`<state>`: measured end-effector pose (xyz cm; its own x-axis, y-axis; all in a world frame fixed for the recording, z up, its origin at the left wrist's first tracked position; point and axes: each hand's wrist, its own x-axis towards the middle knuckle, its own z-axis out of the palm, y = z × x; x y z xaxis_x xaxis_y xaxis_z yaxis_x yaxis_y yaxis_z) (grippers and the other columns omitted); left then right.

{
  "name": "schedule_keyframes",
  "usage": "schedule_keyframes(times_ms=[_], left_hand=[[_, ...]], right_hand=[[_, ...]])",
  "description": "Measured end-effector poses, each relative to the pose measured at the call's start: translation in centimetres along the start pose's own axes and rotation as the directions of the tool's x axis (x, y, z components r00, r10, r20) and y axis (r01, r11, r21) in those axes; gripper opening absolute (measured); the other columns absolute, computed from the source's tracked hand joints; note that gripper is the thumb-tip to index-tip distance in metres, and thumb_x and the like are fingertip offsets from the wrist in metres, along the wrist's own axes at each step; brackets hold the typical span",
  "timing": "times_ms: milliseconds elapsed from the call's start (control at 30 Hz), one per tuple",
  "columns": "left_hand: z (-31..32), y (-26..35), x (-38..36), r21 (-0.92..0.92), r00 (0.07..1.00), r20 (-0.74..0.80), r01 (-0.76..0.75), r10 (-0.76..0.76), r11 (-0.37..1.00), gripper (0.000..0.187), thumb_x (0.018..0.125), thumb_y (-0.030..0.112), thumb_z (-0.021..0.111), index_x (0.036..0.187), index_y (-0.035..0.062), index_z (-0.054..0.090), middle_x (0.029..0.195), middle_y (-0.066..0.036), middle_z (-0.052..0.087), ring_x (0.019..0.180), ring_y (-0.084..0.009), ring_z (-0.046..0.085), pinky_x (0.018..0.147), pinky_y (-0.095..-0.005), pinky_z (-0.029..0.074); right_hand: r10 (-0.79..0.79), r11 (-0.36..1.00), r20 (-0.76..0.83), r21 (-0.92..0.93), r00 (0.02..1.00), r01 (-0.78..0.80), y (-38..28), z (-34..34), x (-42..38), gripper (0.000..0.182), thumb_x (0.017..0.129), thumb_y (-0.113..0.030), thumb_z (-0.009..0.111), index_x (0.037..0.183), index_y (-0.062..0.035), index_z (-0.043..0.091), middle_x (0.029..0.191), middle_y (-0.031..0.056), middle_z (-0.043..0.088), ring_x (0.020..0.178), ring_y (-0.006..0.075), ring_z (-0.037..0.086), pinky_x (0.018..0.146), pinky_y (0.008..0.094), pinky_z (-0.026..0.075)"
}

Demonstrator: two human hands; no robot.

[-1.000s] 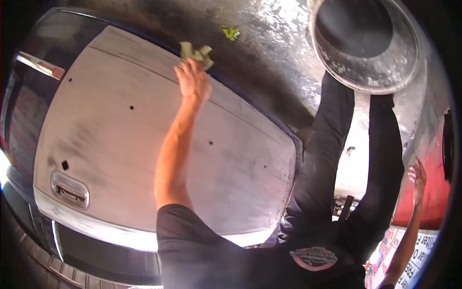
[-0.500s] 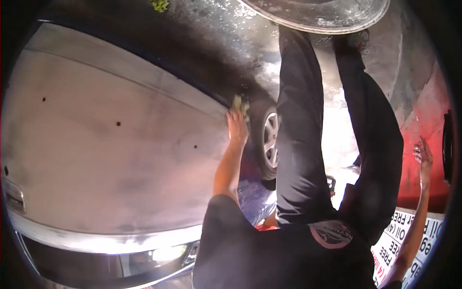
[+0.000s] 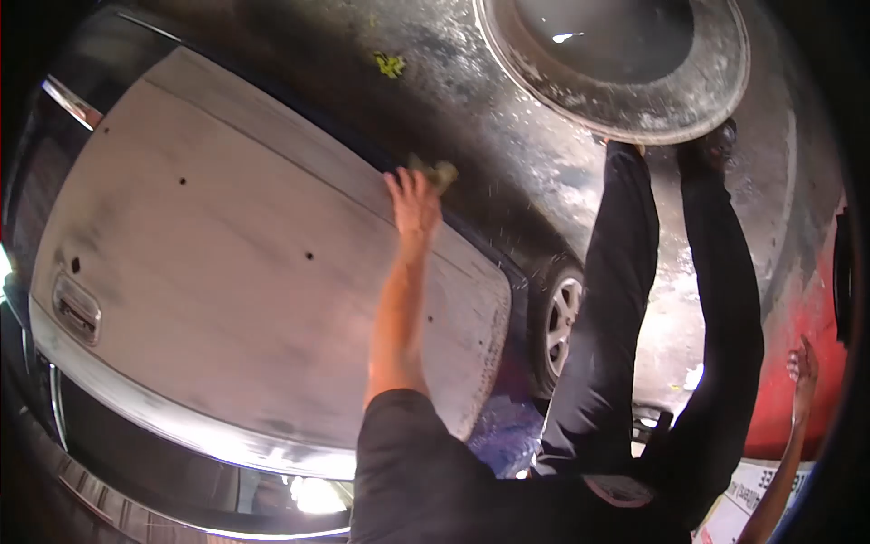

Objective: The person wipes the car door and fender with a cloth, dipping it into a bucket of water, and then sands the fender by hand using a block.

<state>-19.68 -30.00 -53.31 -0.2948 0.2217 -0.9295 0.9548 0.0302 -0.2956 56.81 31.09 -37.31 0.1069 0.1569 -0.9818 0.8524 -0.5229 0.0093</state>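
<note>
My left hand (image 3: pixel 417 201) is over the edge of a large, pale, dull-surfaced car panel (image 3: pixel 245 245). A yellowish piece that looks like a sponge or cloth (image 3: pixel 439 175) is at its fingertips and thumb side, blurred by motion. The fingers seem to hold it, though their grip is partly hidden. The panel has several small dark holes and a recessed fitting (image 3: pixel 77 308) at one corner. My right hand (image 3: pixel 802 363) hangs at my side with nothing in it, its fingers loosely apart, in front of a red surface (image 3: pixel 793 399).
A wide round tub (image 3: pixel 625 118) holding dark liquid stands by my feet. The car's wheel (image 3: pixel 560 326) is beside my leg. On the wet floor lies a crumpled yellow-green thing (image 3: pixel 390 63). A printed sign (image 3: pixel 757 490) is low on the right.
My view has shifted, showing more of the panel and tub. My left hand has moved along the panel's edge, away from the wheel, with the yellowish piece. My right hand still hangs down.
</note>
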Motion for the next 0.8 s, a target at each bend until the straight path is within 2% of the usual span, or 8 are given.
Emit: schedule_keyframes(times_ms=[200, 267, 433, 567, 633, 667, 700, 800], left_hand=[[-9.6, -22.2, 11.5, 0.173, 0.897, -0.255, 0.409, -0.361, 0.896, 0.047, 0.096, 0.033, 0.057, 0.139, 0.0159, 0.065, 0.162, -0.015, 0.038, 0.154, -0.0440, 0.025, 0.123, -0.0694, 0.015], [-10.5, -24.9, 14.5, 0.172, 0.887, -0.298, 0.414, -0.353, 0.894, 0.042, 0.096, 0.032, 0.056, 0.130, 0.0147, 0.072, 0.157, -0.016, 0.047, 0.150, -0.0405, 0.037, 0.120, -0.0648, 0.026], [-5.5, -12.8, 13.9, 0.065, 0.985, 0.119, 0.118, -0.125, 0.991, 0.031, 0.090, 0.023, 0.056, 0.106, 0.0111, 0.080, 0.109, -0.014, 0.077, 0.105, -0.0327, 0.072, 0.090, -0.0471, 0.048], [3.6, 6.2, 7.9, -0.114, 0.917, 0.348, -0.166, 0.196, 0.980, 0.029, 0.097, 0.032, 0.059, 0.112, 0.0216, 0.081, 0.117, -0.008, 0.077, 0.117, -0.0276, 0.070, 0.101, -0.0525, 0.042], [8.3, 15.4, 3.3, -0.189, 0.948, 0.231, -0.175, 0.217, 0.966, 0.039, 0.103, 0.033, 0.048, 0.119, 0.0153, 0.079, 0.130, -0.013, 0.071, 0.127, -0.0334, 0.061, 0.105, -0.0519, 0.039], [7.1, 18.4, 1.4, -0.222, 0.897, 0.348, -0.205, 0.274, 0.953, 0.046, 0.107, 0.034, 0.041, 0.131, 0.0104, 0.072, 0.145, -0.016, 0.060, 0.139, -0.0343, 0.050, 0.115, -0.0536, 0.031], [10.5, 22.5, -1.1, -0.374, 0.941, 0.172, -0.210, 0.290, 0.903, 0.049, 0.108, 0.036, 0.040, 0.135, 0.0057, 0.067, 0.148, -0.016, 0.056, 0.141, -0.0352, 0.046, 0.118, -0.0576, 0.028], [8.8, 27.2, -9.5, -0.388, 0.849, 0.168, -0.411, 0.502, 0.825, 0.042, 0.108, 0.033, 0.042, 0.135, 0.0134, 0.068, 0.147, -0.012, 0.056, 0.145, -0.0365, 0.040, 0.123, -0.0636, 0.018]], right_hand=[[0.101, 0.991, 0.070, 0.077, 0.992, -0.107, 1.1, 5.0, -0.1, 0.049, 0.108, -0.030, 0.059, 0.152, -0.0076, 0.053, 0.101, -0.0020, 0.060, 0.083, 0.0008, 0.053, 0.067, 0.0162, 0.042], [0.108, 0.993, -0.018, -0.037, 0.994, -0.109, -2.2, 8.7, -0.6, 0.049, 0.108, -0.031, 0.060, 0.151, -0.0074, 0.054, 0.099, -0.0038, 0.058, 0.081, 0.0004, 0.051, 0.067, 0.0168, 0.041], [0.079, 0.980, -0.013, -0.181, 0.997, -0.080, -4.1, 10.2, 2.3, 0.049, 0.108, -0.033, 0.060, 0.150, -0.0088, 0.055, 0.099, -0.0030, 0.058, 0.082, 0.0020, 0.052, 0.070, 0.0175, 0.042], [0.066, 0.983, 0.008, -0.169, 0.998, -0.064, -8.6, 10.0, 1.5, 0.048, 0.107, -0.030, 0.059, 0.149, -0.0058, 0.055, 0.106, 0.0060, 0.064, 0.091, 0.0123, 0.061, 0.081, 0.0264, 0.049], [0.057, 0.984, -0.030, -0.165, 0.998, -0.061, -12.5, 10.7, 0.7, 0.048, 0.107, -0.025, 0.060, 0.148, -0.0022, 0.054, 0.112, 0.0139, 0.068, 0.098, 0.0213, 0.067, 0.090, 0.0342, 0.054], [0.051, 0.985, -0.047, -0.163, 0.998, -0.058, -13.4, 10.4, 0.5, 0.047, 0.106, -0.022, 0.060, 0.148, -0.0004, 0.054, 0.115, 0.0179, 0.071, 0.102, 0.0258, 0.070, 0.094, 0.0381, 0.057], [0.058, 0.982, -0.050, -0.176, 0.997, -0.066, -13.4, 9.5, 0.3, 0.047, 0.106, -0.022, 0.060, 0.148, -0.0004, 0.054, 0.115, 0.0179, 0.071, 0.102, 0.0258, 0.070, 0.094, 0.0381, 0.057], [0.068, 0.984, -0.048, -0.160, 0.997, -0.075, -12.2, 6.7, -0.3, 0.049, 0.107, -0.024, 0.060, 0.148, 0.0017, 0.052, 0.118, 0.0193, 0.068, 0.105, 0.0283, 0.070, 0.094, 0.0402, 0.057]])
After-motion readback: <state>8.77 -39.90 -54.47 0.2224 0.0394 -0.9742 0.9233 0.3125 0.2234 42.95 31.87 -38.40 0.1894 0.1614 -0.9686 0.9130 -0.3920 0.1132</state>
